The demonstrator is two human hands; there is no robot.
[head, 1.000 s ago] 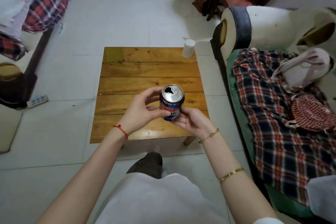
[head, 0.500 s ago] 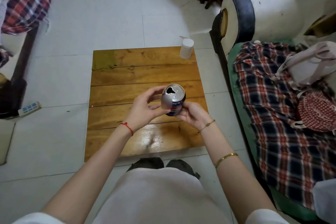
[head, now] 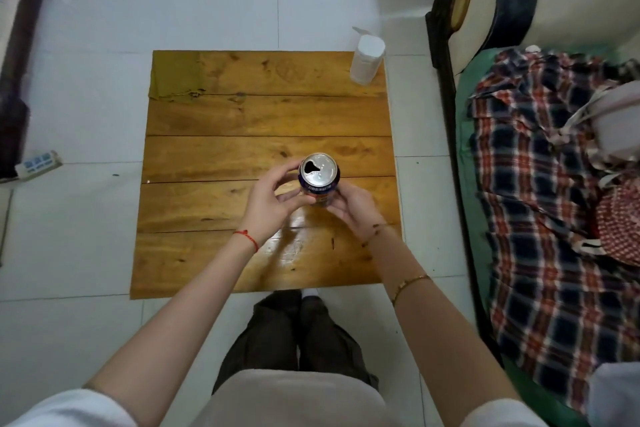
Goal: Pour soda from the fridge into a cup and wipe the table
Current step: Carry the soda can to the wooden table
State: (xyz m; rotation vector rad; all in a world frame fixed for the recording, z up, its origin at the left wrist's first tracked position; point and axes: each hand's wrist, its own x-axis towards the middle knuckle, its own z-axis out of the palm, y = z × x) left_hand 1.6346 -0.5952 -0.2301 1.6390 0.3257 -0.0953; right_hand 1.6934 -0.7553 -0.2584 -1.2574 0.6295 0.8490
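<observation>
Two bare hands hold one opened silver-topped blue soda can [head: 319, 179] upright above the middle of a square wooden plank table [head: 263, 121], seen from overhead. The left hand [head: 269, 204] wraps its fingers around the can's left side; the right hand [head: 353, 210] cups it from the right and below. A white plastic cup [head: 366, 60] stands at the table's far right corner, well apart from the can. A sofa draped in plaid cloth [head: 547, 204] sits to the right.

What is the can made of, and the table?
The soda can looks like metal: its top is shiny silver with an open pour hole. The table looks like wood, glossy: plank seams, knots and a light glare show.
</observation>
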